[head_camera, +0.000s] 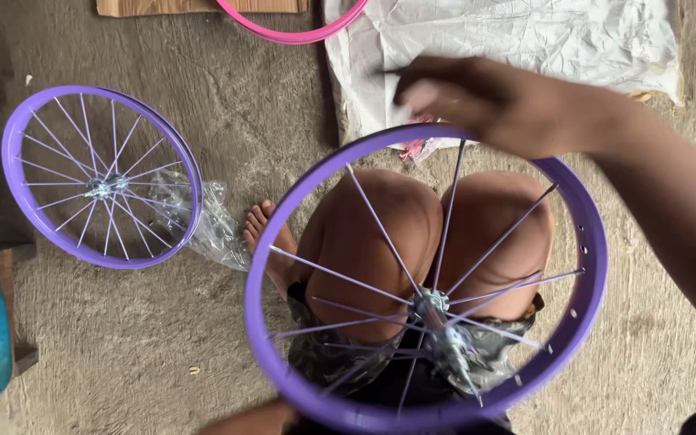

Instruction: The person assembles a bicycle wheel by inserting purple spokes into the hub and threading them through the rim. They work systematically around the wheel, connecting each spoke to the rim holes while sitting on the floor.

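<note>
Purple bicycle rim (pixel 598 266) sits tilted over the person's knees (pixel 437 234), hub (pixel 432 310) low and right of centre, its axle aimed roughly toward the camera. Right hand (pixel 477 101) reaches in from the right with fingers curled at the rim's top edge — grip's blurred, can't tell; left hand (pixel 255 419) barely shows at the bottom. Finished purple wheel (pixel 102 177) lies flat well left — bare concrete floor (pixel 163 354) between.

Unfinished wheel (pixel 424 278) sits over the knees (pixel 437 234) mid-floor, right hand (pixel 485 101) on its far rim. Finished wheel (pixel 102 177) lies flat to the left, plastic bag (pixel 215 217) between them, sheet (pixel 509 48) behind.
</note>
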